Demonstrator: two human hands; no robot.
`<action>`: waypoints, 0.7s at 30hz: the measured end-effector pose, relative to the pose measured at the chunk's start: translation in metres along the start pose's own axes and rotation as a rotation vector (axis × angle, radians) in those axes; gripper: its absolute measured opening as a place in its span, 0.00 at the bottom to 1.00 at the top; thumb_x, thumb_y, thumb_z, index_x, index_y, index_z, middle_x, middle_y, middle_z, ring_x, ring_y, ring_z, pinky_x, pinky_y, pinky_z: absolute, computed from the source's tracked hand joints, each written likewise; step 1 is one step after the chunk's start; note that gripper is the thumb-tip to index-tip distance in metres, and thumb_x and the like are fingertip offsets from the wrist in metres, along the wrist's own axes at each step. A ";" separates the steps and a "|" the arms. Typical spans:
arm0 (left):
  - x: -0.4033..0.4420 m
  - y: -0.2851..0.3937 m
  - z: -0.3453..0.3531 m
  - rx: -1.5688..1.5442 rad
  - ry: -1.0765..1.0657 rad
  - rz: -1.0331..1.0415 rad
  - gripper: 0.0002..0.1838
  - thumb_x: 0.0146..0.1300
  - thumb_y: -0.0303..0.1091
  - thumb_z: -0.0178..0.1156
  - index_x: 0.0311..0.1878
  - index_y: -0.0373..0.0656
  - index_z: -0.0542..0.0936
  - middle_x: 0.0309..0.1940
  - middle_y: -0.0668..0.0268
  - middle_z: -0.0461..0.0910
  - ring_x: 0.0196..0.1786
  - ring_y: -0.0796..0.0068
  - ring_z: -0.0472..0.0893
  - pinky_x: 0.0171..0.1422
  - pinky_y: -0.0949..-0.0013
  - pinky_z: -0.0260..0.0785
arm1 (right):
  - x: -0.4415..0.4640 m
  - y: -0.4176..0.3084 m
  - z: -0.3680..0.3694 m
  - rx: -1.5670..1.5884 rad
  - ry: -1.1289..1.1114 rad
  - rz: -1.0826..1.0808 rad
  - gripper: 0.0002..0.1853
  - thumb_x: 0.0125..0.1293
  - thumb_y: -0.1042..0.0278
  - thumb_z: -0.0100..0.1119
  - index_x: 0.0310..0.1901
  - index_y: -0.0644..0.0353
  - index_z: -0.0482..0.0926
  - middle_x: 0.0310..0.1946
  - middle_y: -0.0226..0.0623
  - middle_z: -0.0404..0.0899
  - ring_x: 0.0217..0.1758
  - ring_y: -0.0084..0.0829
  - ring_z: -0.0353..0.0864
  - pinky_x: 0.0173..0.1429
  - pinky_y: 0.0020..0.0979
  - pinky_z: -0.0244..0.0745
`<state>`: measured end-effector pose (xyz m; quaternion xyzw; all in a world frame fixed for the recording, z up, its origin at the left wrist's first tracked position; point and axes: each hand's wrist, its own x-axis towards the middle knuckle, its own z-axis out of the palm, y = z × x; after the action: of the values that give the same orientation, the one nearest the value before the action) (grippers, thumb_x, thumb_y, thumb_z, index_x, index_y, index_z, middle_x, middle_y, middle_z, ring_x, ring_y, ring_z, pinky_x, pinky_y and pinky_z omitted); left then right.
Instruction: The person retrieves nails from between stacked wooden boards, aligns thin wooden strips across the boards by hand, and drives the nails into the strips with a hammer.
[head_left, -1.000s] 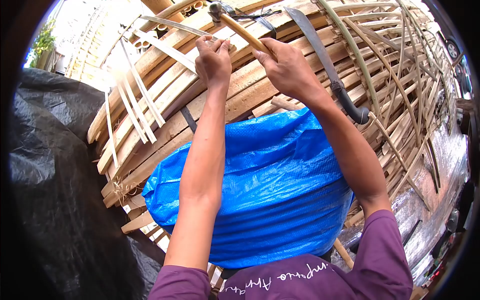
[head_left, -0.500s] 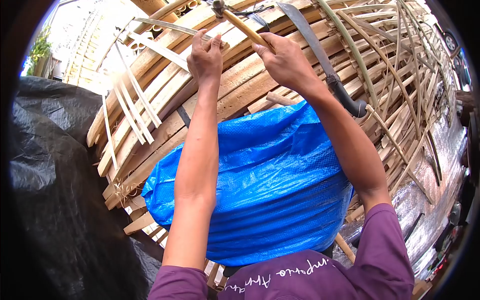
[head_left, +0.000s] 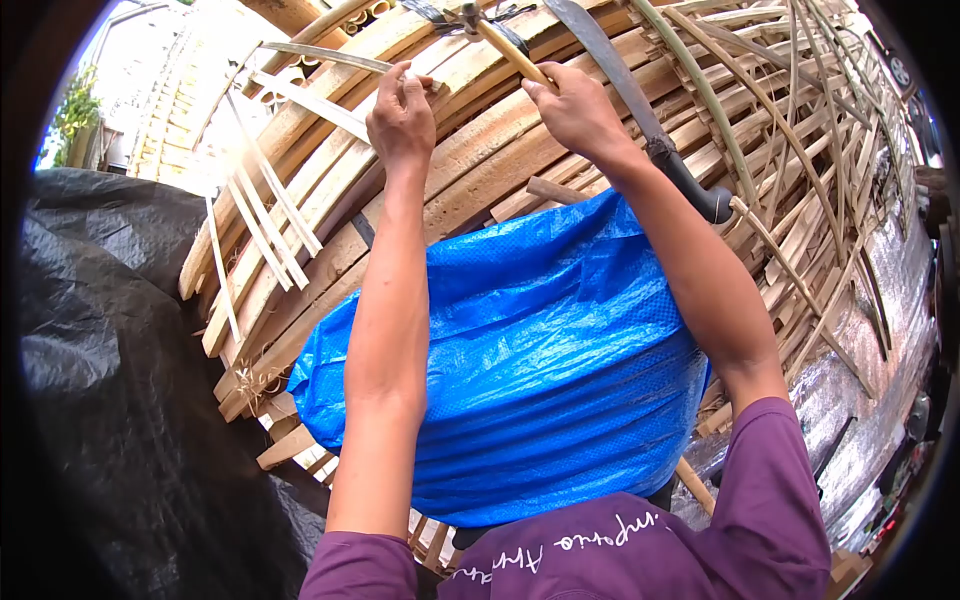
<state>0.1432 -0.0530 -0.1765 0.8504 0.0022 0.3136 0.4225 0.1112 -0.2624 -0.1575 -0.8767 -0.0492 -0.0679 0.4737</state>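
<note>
My right hand (head_left: 575, 108) is closed round the wooden handle of a hammer (head_left: 505, 48), whose metal head points up and to the left. To its left, my left hand (head_left: 401, 118) is closed on a thin bamboo strip (head_left: 325, 53) that runs out to the upper left; a short end of it shows right of the fingers. Beneath both hands lie long wooden planks (head_left: 480, 150). A machete (head_left: 610, 62) with a black handle rests on the wood just right of my right hand. A blue tarp (head_left: 540, 370) covers my lap.
Pale strips (head_left: 265, 225) lie over the planks at left. A black sheet (head_left: 110, 380) hangs along the left side. Many curved bamboo slats (head_left: 790, 160) spread at the right, beside silvery sheeting (head_left: 850, 410). Greenery (head_left: 80, 120) shows at the far upper left.
The hammer, still in my right hand, has shifted right and is held slightly farther from my left hand. My left hand has moved a little left with the strip. The view has shifted slightly.
</note>
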 end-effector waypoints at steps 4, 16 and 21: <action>-0.002 -0.011 0.006 0.010 -0.009 0.056 0.15 0.70 0.38 0.54 0.54 0.45 0.82 0.38 0.61 0.89 0.44 0.63 0.88 0.51 0.64 0.77 | 0.009 0.012 -0.008 0.057 0.056 0.085 0.17 0.71 0.57 0.54 0.47 0.65 0.81 0.36 0.54 0.83 0.42 0.51 0.83 0.49 0.48 0.73; -0.023 0.019 -0.011 -0.115 -0.159 0.523 0.10 0.66 0.26 0.60 0.51 0.42 0.79 0.45 0.57 0.86 0.51 0.62 0.85 0.57 0.62 0.76 | 0.003 -0.011 -0.028 0.570 -0.037 0.280 0.14 0.70 0.59 0.61 0.45 0.63 0.77 0.29 0.24 0.67 0.22 0.11 0.64 0.24 0.17 0.60; -0.041 0.027 -0.010 -0.017 -0.415 0.458 0.18 0.61 0.26 0.64 0.55 0.41 0.76 0.50 0.54 0.82 0.54 0.54 0.83 0.58 0.56 0.76 | 0.007 -0.020 -0.034 0.753 0.007 0.394 0.18 0.69 0.63 0.62 0.55 0.63 0.74 0.30 0.24 0.68 0.21 0.10 0.63 0.22 0.14 0.57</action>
<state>0.0980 -0.0744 -0.1740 0.8711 -0.2785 0.2203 0.3391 0.1122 -0.2799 -0.1213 -0.6350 0.0996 0.0438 0.7648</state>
